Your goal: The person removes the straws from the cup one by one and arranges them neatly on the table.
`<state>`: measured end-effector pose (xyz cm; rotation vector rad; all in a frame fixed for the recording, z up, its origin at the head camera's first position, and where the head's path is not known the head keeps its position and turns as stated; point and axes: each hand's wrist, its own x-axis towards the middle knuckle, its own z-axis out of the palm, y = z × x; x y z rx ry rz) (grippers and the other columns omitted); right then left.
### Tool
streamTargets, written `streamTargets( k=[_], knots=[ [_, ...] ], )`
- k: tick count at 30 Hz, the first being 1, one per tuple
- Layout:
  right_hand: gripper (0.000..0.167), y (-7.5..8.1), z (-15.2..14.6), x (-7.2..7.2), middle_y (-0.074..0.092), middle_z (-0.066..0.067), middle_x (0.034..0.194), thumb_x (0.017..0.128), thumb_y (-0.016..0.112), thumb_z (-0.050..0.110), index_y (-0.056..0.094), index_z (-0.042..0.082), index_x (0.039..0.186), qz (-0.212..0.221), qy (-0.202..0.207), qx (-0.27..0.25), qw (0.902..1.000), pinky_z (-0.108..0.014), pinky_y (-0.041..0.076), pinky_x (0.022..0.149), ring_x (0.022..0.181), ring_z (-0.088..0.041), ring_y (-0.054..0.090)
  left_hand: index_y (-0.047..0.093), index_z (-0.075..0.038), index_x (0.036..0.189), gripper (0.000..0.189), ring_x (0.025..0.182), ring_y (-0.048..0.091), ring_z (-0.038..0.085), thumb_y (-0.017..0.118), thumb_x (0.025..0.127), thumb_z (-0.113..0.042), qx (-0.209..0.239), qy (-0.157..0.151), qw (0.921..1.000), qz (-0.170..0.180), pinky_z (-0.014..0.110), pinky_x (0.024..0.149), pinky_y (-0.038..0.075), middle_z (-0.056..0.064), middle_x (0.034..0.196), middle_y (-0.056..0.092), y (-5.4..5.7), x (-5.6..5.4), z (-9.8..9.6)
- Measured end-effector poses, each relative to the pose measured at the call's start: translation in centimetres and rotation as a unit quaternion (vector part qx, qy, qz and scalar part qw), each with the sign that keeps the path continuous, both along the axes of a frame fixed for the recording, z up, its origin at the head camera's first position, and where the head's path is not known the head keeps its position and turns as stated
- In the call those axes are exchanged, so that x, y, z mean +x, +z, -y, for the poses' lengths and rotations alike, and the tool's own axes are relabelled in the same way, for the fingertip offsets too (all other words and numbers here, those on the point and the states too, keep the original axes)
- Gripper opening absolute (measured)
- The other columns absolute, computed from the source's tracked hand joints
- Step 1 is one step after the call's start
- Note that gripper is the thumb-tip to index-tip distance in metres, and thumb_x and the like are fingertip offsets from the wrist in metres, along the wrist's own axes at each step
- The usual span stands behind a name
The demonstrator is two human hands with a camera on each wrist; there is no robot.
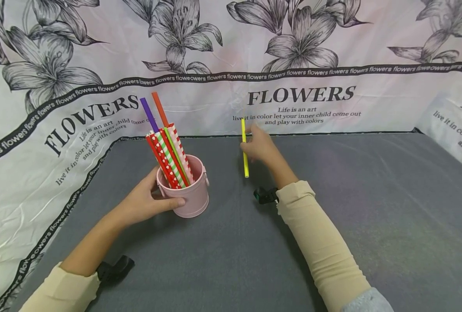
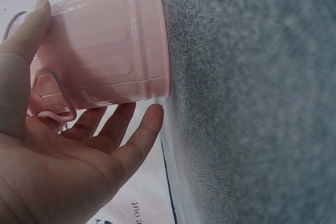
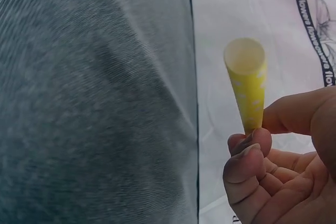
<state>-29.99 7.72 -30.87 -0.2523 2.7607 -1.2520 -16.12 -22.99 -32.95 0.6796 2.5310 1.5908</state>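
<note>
My left hand (image 1: 147, 202) grips the pink metal pail (image 1: 195, 203) by its side, thumb in front and fingers curled behind, apparently to steady it on the grey tabletop (image 1: 223, 260) against the lean of the patterned straws (image 1: 172, 158) tilting left over its rim. My right hand (image 1: 260, 146) pinches a yellow straw (image 1: 245, 162) between thumb and fingertips, well apart from the pail on its right, near the floral cloth (image 1: 215, 104); the light hold, I judge, suits so slender a tube and leaves both ends free. The straw is bright yellow, straight and scattered with pale dots, its round near end whitish; I see no crease.
</note>
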Motion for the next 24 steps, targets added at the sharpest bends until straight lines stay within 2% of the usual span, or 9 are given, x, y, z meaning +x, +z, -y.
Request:
streamTargets(
  k=[7,11,24],
  knots=[
    [0.051,-1.1,0.1,-0.4,0.063,-0.017,0.09,0.096,0.058,0.01,0.04,0.002,0.143,0.026,-0.005,0.033,0.9991,-0.032,0.054,0.056,0.056,-0.021,0.061,0.034,-0.016,0.149,0.08,0.125,0.049,0.026,0.081,0.084,-0.015,0.0,0.004,1.0,0.005,0.046,0.093,0.053,0.004,0.138,0.05,0.0,0.0,0.0],
    [0.052,-1.3,0.2,-0.3,0.064,-0.017,0.085,0.096,0.058,0.01,0.039,0.002,0.144,0.029,-0.003,0.033,0.999,-0.031,0.055,0.055,0.055,-0.021,0.061,0.034,-0.017,0.149,0.08,0.125,0.049,0.026,0.082,0.084,-0.015,0.003,0.003,1.0,0.005,0.047,0.093,0.053,0.003,0.138,0.05,0.0,0.0,0.0],
    [0.052,-1.8,0.7,-0.3,0.063,-0.017,0.087,0.097,0.062,0.013,0.041,0.0,0.142,0.044,-0.002,0.066,0.9968,-0.03,0.056,0.056,0.059,-0.02,0.062,0.035,-0.015,0.148,0.08,0.123,0.051,0.026,0.082,0.083,-0.014,0.005,0.004,1.0,0.004,0.044,0.093,0.053,0.004,0.137,0.052,0.0,0.0,-0.1]
  ],
)
